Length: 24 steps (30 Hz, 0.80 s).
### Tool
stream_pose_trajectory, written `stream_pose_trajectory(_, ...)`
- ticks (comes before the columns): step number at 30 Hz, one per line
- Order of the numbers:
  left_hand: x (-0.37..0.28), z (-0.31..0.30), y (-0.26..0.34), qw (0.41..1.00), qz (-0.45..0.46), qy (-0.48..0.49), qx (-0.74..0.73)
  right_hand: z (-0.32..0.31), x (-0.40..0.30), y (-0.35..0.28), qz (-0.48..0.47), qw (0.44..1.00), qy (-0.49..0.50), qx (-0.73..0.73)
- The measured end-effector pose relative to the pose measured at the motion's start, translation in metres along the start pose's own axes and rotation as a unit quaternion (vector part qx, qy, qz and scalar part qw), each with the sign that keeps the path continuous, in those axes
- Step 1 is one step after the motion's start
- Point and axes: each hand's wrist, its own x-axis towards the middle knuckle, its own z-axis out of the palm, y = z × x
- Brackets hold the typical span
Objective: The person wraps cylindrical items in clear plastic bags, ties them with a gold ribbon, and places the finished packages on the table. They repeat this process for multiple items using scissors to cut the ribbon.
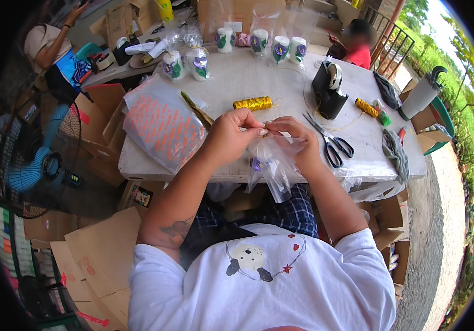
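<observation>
Both my left hand [234, 134] and my right hand [299, 138] pinch a short bit of gold cord [265, 131] at the gathered neck of a clear plastic bag [278, 173]. The bag hangs at the table's near edge, its loose film spreading below my right fingers. A purple flower [256, 164] shows through the film; the rest of the contents is hard to make out. Just beyond my hands lies a spool of gold cord [252, 103]. Scissors with dark handles [331, 142] rest to the right of my right hand, blades partly apart.
White pillar candles with purple flowers [281, 49] stand bagged along the far side. A black tape dispenser [328, 93], second gold spool [366, 107] and grey tumbler [421, 95] are right. Orange-printed plastic bags [164, 124] lie left, near a fan [44, 161]. Two people are beyond.
</observation>
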Motion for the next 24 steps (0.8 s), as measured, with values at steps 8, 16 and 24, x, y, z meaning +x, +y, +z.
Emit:
stream_pose_trajectory(8, -0.017, 0.018, 0.004, 0.99, 0.058, 0.114, 0.061, -0.019, 0.015, -0.009, 0.225, 0.942, -0.121, 0.218)
stream_pose_trajectory(16, -0.016, 0.02, 0.0, 0.945, 0.206, 0.164, 0.194, -0.012, 0.012, -0.02, -0.1, 0.969, -0.099, -0.201)
stream_pose_trajectory(24, -0.021, 0.033, -0.005, 0.891, 0.288, 0.212, 0.281, -0.01, 0.007, -0.028, -0.047, 0.962, -0.105, -0.249)
